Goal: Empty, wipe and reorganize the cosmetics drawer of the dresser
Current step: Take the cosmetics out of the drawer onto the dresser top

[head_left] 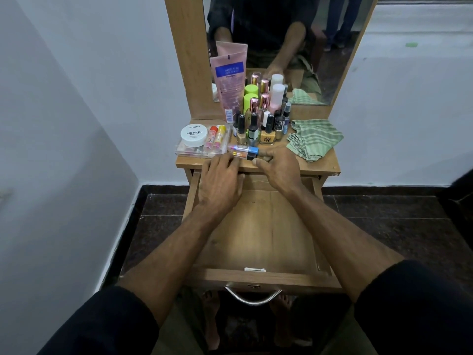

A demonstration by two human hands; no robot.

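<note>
The wooden drawer (258, 237) is pulled out toward me and its bottom is bare. Two small tubes (244, 152), one with a blue cap and one dark, lie at the front edge of the dresser top (325, 165). My left hand (222, 180) reaches over the drawer, and its straight fingertips touch the tubes' left ends. My right hand (280, 167) has thumb and forefinger pinched around their right ends. Behind them stand several nail polish bottles (258, 129), a pink lotion tube (229, 80) and a green striped cloth (313, 139).
A clear case (202, 147) at the left of the top holds a white nail polish remover jar (193, 135) and two lip balms (215, 137). The mirror (289, 47) rises behind. A white wall and dark floor lie to either side. The metal drawer handle (253, 298) faces me.
</note>
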